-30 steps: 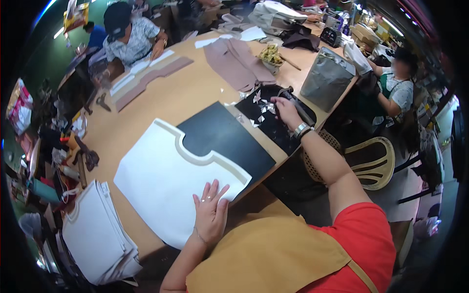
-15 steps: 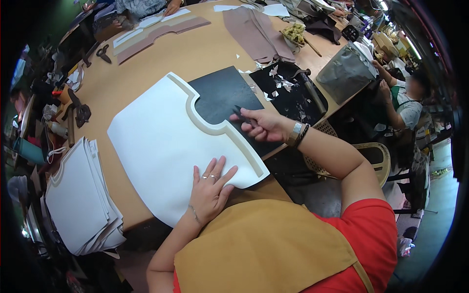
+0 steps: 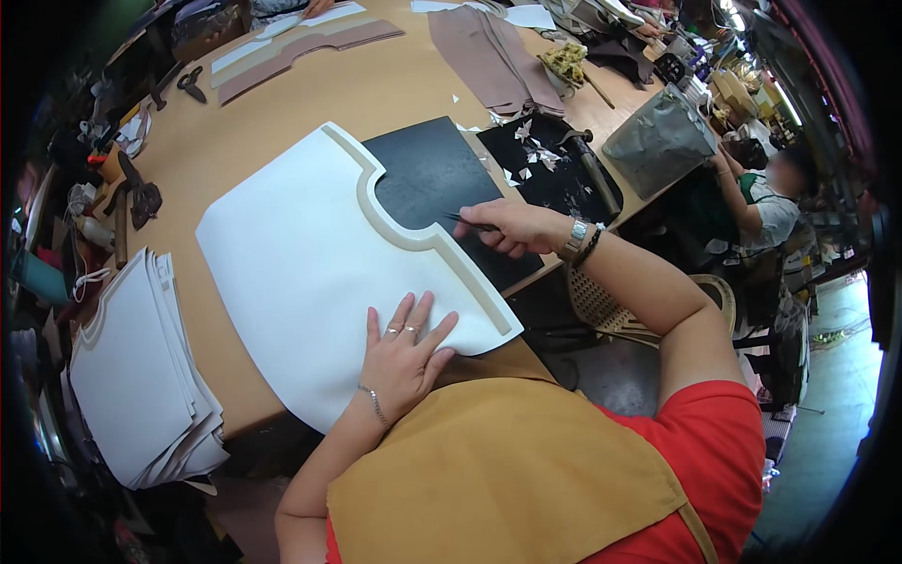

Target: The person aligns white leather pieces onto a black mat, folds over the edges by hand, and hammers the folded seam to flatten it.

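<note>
A large white sheet-like panel [image 3: 291, 263] lies on the table, with a beige strip [image 3: 383, 214] following its notched, curved edge. My left hand [image 3: 402, 355] rests flat on the panel near its close edge, fingers spread. My right hand [image 3: 517, 226] is closed around a small dark pointed tool [image 3: 481, 225]; its exact kind is hard to make out. The tool's tip points left, beside the curved strip and above a black board [image 3: 427, 169] that lies partly under the panel.
A stack of similar white panels [image 3: 141, 376] lies at the left edge. A black tray [image 3: 540, 169] holds white scraps and a hammer [image 3: 592, 174]. Behind are a grey bin [image 3: 658, 141], mauve pieces [image 3: 489, 61] and scissors [image 3: 192, 85]. A co-worker [image 3: 766, 193] sits at right.
My right hand has turned, so the tool now lies flatter and points left instead of up. My left hand stays spread on the panel. The whole view has shifted slightly.
</note>
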Tool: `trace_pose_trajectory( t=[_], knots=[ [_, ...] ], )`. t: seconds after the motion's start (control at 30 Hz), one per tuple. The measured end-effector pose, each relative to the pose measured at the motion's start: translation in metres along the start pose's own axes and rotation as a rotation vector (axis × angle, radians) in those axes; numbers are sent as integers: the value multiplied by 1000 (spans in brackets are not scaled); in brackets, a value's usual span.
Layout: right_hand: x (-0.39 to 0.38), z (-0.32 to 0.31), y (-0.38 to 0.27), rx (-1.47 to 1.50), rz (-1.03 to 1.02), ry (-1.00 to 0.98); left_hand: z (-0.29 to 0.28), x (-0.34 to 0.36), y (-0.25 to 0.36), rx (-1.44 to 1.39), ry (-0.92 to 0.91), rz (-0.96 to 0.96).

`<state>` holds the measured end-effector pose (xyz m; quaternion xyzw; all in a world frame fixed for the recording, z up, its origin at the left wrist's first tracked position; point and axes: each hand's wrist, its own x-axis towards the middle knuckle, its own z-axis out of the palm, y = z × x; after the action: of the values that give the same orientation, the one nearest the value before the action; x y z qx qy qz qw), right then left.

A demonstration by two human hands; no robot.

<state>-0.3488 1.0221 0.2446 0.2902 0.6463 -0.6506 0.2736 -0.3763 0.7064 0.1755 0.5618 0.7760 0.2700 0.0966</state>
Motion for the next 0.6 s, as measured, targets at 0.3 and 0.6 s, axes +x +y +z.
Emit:
trace_pose_trajectory(
  t=[0.3,0.6],
  knots=[
    [11,16,6,-122,64,8,1,-2,0,11,-13,-8],
    [5,18,3,-88,59,46,4,-2,-2,25,6,2]
  ],
)
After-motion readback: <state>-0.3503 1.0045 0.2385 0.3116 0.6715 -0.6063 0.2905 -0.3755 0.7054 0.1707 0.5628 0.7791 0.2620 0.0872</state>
